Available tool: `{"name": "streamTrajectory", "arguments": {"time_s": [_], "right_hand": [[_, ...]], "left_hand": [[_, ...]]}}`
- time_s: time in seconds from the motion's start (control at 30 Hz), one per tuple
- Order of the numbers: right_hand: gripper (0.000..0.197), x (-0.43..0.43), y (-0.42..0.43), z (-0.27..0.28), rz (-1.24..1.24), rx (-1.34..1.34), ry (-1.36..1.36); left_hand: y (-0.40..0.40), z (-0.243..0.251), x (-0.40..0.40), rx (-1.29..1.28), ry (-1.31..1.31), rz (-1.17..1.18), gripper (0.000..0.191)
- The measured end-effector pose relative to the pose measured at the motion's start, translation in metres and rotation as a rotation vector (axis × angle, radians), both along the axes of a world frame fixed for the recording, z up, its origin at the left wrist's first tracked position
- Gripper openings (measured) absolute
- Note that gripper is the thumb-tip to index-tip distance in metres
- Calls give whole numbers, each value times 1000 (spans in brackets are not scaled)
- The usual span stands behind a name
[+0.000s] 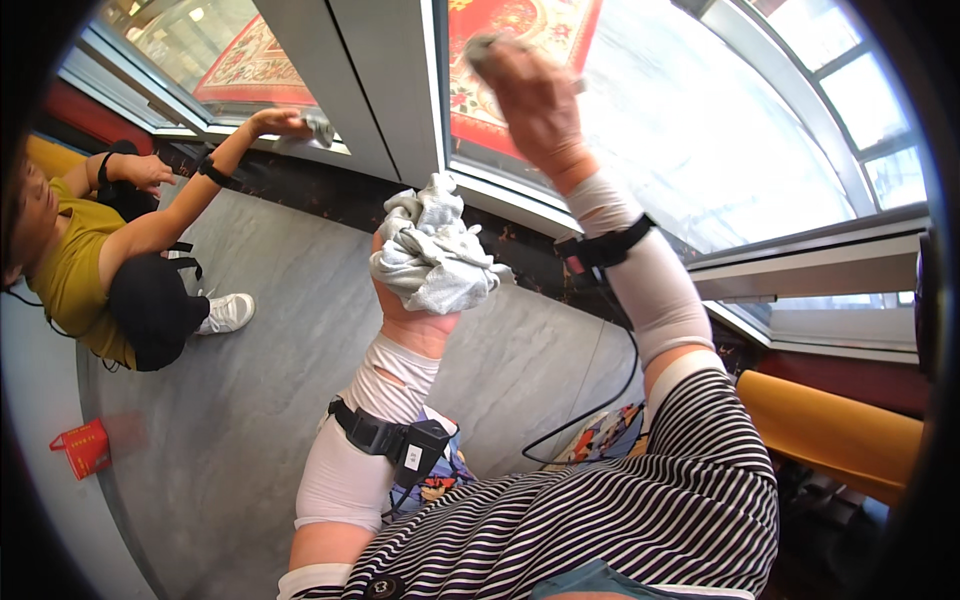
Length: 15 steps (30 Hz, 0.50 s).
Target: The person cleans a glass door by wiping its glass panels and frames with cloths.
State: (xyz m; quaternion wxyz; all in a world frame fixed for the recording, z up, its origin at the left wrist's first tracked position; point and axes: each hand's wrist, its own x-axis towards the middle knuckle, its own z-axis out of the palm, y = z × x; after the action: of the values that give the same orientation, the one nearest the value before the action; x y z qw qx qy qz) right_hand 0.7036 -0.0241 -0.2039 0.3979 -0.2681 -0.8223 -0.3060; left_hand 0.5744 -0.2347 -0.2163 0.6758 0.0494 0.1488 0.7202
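Note:
A crumpled light grey cloth [439, 259] lies bunched in my left hand [420, 319], which is raised above the floor in the middle of the view. The cloth hides most of its fingers. My right hand [534, 97] is up against or close to the glass pane [660, 112] of a metal-framed door or window. Its fingers are bent over a greyish cloth [484, 46], of which only a small part shows; the hand is slightly blurred. Between my hands runs the light metal frame [390, 82]. Both of my forearms wear pale sleeves and black straps.
At the left a co-worker [75, 255] crouches, holding a grey cloth [318, 127] by the lower glass. A red box [84, 448] is at the lower left. An orange-yellow bench or ledge [825, 435] stands at the right. A black cable [577, 420] hangs by my right arm.

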Motion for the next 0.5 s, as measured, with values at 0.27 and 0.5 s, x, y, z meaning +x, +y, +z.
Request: {"name": "streamTrajectory", "arguments": {"time_s": [0.27,0.5], "right_hand": [[52,-15,-33,-192,-28,-221,-586],[48,69,-53,-189,21,-471,-623]], "left_hand": [[4,6,5,-59,109,68,21],[3,-4,-3,111,-84,-86,23]]}}
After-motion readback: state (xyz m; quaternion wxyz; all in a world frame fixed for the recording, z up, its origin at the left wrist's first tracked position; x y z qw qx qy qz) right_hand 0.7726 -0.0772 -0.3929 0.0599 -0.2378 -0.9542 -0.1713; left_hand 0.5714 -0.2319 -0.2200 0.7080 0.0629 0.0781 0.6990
